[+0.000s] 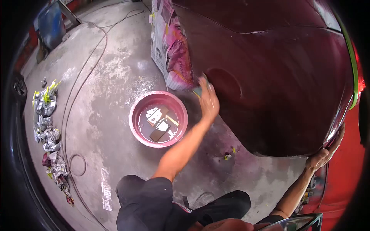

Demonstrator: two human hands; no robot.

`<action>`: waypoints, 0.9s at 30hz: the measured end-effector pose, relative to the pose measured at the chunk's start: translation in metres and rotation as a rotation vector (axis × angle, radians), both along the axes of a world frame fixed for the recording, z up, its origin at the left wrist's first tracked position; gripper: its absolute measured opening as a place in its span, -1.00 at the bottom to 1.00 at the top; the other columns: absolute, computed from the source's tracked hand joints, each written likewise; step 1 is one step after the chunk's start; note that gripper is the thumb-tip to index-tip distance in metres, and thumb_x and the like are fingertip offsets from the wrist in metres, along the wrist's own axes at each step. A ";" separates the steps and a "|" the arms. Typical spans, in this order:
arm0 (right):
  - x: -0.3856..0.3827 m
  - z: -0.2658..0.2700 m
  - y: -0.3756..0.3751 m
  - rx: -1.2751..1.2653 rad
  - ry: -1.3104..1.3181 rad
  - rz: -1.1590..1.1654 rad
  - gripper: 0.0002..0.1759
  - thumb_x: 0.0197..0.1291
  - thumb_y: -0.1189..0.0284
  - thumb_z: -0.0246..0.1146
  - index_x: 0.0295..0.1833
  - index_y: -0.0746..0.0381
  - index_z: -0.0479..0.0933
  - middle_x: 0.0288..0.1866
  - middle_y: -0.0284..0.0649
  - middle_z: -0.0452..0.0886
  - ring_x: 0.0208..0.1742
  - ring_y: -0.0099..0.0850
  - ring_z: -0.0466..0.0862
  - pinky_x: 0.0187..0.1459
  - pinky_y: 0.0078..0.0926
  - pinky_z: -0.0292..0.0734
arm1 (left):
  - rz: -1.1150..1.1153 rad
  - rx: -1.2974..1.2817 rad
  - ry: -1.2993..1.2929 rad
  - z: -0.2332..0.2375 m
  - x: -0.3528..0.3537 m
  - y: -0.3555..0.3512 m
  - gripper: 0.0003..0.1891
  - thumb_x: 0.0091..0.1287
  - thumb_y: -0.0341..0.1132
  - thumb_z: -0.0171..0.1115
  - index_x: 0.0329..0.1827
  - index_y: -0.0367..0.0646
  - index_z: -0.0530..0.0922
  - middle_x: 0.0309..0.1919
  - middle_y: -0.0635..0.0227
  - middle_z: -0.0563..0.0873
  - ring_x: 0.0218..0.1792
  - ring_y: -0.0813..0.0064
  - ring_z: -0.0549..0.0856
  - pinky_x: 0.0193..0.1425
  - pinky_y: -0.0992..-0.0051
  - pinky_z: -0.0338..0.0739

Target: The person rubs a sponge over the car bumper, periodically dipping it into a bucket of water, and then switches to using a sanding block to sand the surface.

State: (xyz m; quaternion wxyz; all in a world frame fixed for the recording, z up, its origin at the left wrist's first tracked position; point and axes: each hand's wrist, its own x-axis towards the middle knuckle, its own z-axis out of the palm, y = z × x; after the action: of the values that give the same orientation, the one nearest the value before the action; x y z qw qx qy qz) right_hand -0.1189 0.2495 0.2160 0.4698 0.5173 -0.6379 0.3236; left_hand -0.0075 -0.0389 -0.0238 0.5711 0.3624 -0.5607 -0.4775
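My left hand (210,102) is at the edge of a dark maroon car body panel (281,84). Its fingers are close together over a thin greenish pad (198,91), pressed against the panel beside the masked opening; most of the pad is hidden. My right hand (325,156) rests on the panel's lower right corner, fingers stretched along the edge and holding nothing. Below and left of my left hand, a pink basin (136,131) of water stands on the floor. Dark flat blocks (158,134) and a pale strip (172,120) lie in it.
Paint-stained masking paper (178,57) hangs along the panel's left edge. A hose (66,127) snakes over the concrete floor (96,127). Crumpled paper and tape (51,134) lie at the left, near a dark vehicle. Green tape (352,65) borders the panel, with a red surface (343,181) beyond.
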 end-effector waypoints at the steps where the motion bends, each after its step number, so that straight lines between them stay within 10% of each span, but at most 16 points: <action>1: 0.000 0.000 -0.002 -0.005 -0.009 0.022 0.09 0.40 -0.40 -0.33 0.63 0.34 0.02 0.59 0.12 0.21 0.60 0.03 0.23 0.54 0.06 0.16 | -0.063 -0.047 0.093 -0.001 0.011 0.022 -0.40 0.66 -0.16 -0.22 0.57 -0.47 0.14 0.55 -0.26 0.19 0.61 -0.05 0.13 0.65 0.27 0.02; 4: -0.003 -0.003 -0.006 -0.051 -0.029 0.104 0.09 0.38 -0.40 -0.23 0.67 0.26 -0.11 0.62 0.09 0.18 0.60 -0.01 0.23 0.55 0.03 0.12 | 0.071 0.231 0.335 -0.035 0.008 0.027 -0.42 0.65 -0.16 -0.21 0.57 -0.43 0.16 0.54 -0.25 0.23 0.62 -0.06 0.11 0.66 0.24 0.02; 7: -0.004 -0.001 -0.006 -0.038 -0.066 0.142 0.07 0.40 -0.37 -0.21 0.68 0.22 -0.18 0.63 0.10 0.14 0.61 0.00 0.19 0.55 0.06 0.11 | 0.297 -0.019 0.115 -0.056 0.014 -0.019 -0.44 0.65 -0.20 -0.21 0.55 -0.45 0.19 0.52 -0.26 0.27 0.61 -0.09 0.12 0.66 0.12 -0.03; 13: -0.013 0.003 0.008 0.002 -0.042 -0.039 0.08 0.39 -0.39 -0.25 0.67 0.25 -0.18 0.65 0.07 0.08 0.62 0.05 0.15 0.56 0.16 0.08 | 0.168 -0.125 0.125 -0.016 -0.014 -0.040 -0.43 0.64 -0.24 -0.20 0.52 -0.56 0.16 0.52 -0.27 0.24 0.60 -0.16 0.10 0.69 0.11 -0.15; 18: -0.010 0.002 0.008 0.044 -0.033 0.027 -0.02 0.45 -0.25 -0.21 0.69 0.23 -0.15 0.71 0.06 -0.06 0.68 -0.01 0.02 0.59 0.11 -0.03 | 0.093 -0.043 0.128 -0.012 -0.025 0.080 -0.42 0.61 -0.27 -0.18 0.54 -0.55 0.11 0.52 -0.25 0.24 0.61 -0.12 0.08 0.67 -0.05 -0.16; 22: -0.012 0.001 0.010 -0.004 -0.091 0.009 -0.01 0.44 -0.25 -0.20 0.68 0.26 -0.13 0.73 0.02 -0.12 0.69 -0.01 -0.01 0.59 0.10 -0.05 | 0.151 0.107 -0.157 0.001 0.000 -0.042 -0.44 0.58 -0.30 -0.13 0.54 -0.47 0.18 0.49 -0.38 0.22 0.55 -0.44 0.02 0.63 -0.15 -0.11; 27: -0.011 0.002 0.004 -0.018 -0.082 0.005 0.01 0.42 -0.27 -0.19 0.68 0.27 -0.10 0.73 0.00 -0.11 0.70 -0.02 -0.04 0.60 0.09 -0.06 | 0.183 0.132 0.002 -0.007 -0.021 0.021 -0.46 0.61 -0.18 -0.12 0.58 -0.24 0.25 0.51 -0.55 -0.01 0.52 -0.55 0.00 0.61 -0.15 -0.07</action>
State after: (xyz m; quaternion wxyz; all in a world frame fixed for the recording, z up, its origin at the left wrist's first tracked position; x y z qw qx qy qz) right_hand -0.1295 0.2535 0.2183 0.4471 0.5012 -0.6522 0.3514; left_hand -0.0282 -0.0175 -0.0311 0.5878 0.4485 -0.4920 -0.4596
